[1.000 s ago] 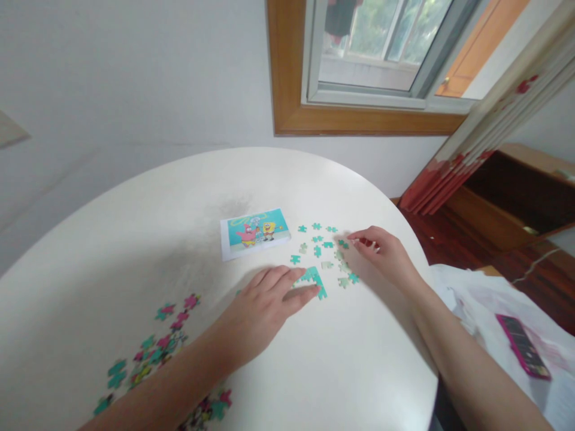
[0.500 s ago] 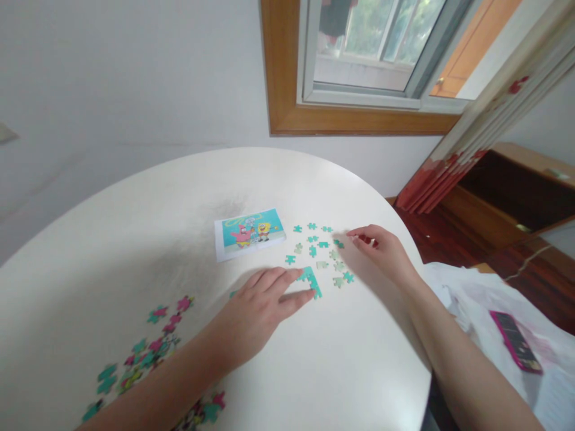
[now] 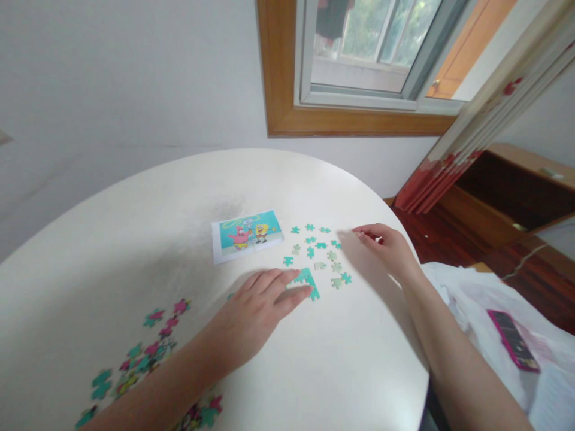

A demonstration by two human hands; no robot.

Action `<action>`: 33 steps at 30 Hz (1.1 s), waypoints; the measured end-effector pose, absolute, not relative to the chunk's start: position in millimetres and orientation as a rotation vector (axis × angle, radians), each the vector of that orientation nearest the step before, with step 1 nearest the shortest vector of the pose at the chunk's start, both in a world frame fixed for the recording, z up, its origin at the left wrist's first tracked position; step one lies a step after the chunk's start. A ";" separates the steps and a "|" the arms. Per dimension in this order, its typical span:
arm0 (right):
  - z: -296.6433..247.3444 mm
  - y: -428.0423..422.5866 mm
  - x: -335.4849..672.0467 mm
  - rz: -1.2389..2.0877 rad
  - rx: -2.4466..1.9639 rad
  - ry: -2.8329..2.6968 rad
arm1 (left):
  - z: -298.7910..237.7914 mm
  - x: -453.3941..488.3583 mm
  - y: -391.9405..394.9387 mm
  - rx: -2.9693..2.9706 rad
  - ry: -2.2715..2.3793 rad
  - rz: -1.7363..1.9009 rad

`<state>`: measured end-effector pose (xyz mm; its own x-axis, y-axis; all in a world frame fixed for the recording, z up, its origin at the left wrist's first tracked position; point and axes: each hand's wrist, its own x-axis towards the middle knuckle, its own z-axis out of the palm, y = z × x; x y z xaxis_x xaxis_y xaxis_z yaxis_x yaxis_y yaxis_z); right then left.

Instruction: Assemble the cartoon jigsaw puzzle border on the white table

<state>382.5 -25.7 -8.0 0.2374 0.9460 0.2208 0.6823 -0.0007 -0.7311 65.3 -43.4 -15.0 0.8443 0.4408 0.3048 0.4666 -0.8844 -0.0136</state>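
My left hand (image 3: 257, 309) lies flat on the round white table (image 3: 314, 371), fingers stretched out and touching a small joined patch of teal puzzle pieces (image 3: 309, 281). My right hand (image 3: 386, 248) rests at the right edge of several loose teal pieces (image 3: 321, 246), its fingertips pinched together near one of them; whether a piece is in the pinch is too small to see. A picture card with cartoon figures (image 3: 247, 233) lies behind the pieces.
A heap of pink and teal puzzle pieces (image 3: 148, 350) lies at the table's near left. A pink phone (image 3: 513, 340) rests on white cloth at the right. A window, a curtain and dark wooden furniture stand beyond the table.
Both hands stay where they were on the table. The camera has drifted slightly, shifting everything a little left in view.
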 end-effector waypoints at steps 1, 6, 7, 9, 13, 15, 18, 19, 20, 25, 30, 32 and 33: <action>-8.4 -25.6 382.2 0.441 -1.749 -1.515 | -15.1 65.3 -43.5 -2.928 -0.722 -0.455; -8.9 -26.1 382.3 0.448 -1.748 -1.522 | -17.2 65.4 -43.4 -2.909 -0.722 -0.452; -8.6 -26.3 382.3 0.449 -1.747 -1.527 | -17.5 65.2 -43.3 -2.909 -0.723 -0.447; -8.5 -26.5 382.2 0.448 -1.747 -1.542 | -17.8 64.9 -43.2 -2.919 -0.725 -0.435; -11.4 -26.8 381.1 0.457 -1.762 -1.572 | -16.4 64.5 -43.5 -2.943 -0.730 -0.422; -14.3 -26.8 380.4 0.469 -1.763 -1.599 | -15.6 64.9 -43.6 -2.948 -0.743 -0.418; -18.2 -26.7 379.3 0.478 -1.745 -1.681 | -15.7 65.4 -43.7 -2.945 -0.757 -0.415; -19.0 -26.6 378.8 0.478 -1.738 -1.708 | -16.0 65.4 -43.6 -2.944 -0.755 -0.415; -19.6 -26.4 378.2 0.479 -1.733 -1.730 | -16.4 65.4 -43.6 -2.946 -0.750 -0.418; -20.7 -24.5 373.2 0.508 -1.733 -1.737 | -18.0 64.9 -43.2 -2.958 -0.746 -0.436; -24.2 -21.5 368.2 0.448 -1.741 -1.749 | -19.4 64.9 -42.9 -2.975 -0.761 -0.422; -26.0 -20.6 367.1 0.397 -1.747 -1.767 | -19.8 65.1 -43.0 -2.966 -0.762 -0.427; -26.7 -20.4 366.7 0.376 -1.748 -1.776 | -20.0 65.2 -43.1 -2.960 -0.763 -0.431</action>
